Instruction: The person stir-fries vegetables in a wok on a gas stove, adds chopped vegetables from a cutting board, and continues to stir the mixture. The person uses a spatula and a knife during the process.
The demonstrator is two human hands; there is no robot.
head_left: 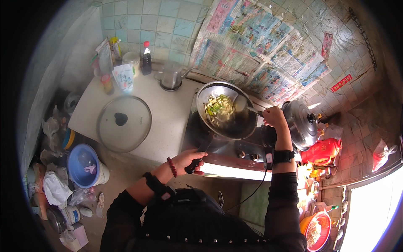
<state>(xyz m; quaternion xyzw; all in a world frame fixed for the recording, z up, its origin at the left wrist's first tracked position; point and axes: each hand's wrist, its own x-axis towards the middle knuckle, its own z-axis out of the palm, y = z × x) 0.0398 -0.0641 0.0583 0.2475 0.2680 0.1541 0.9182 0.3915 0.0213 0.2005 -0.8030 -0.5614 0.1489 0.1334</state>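
Observation:
A metal wok with sliced food, green and pale yellow, sits tilted over the gas stove. My left hand is closed around the wok's black handle. My right hand grips the dark handle of a metal ladle, whose bowl rests inside the wok beside the food. On the white counter to the left lies a glass lid with a black knob.
Behind the lid stand a steel kettle, a dark sauce bottle, a white packet and a jar. A lidded metal pot and a red thermos are at right. A blue basin is lower left.

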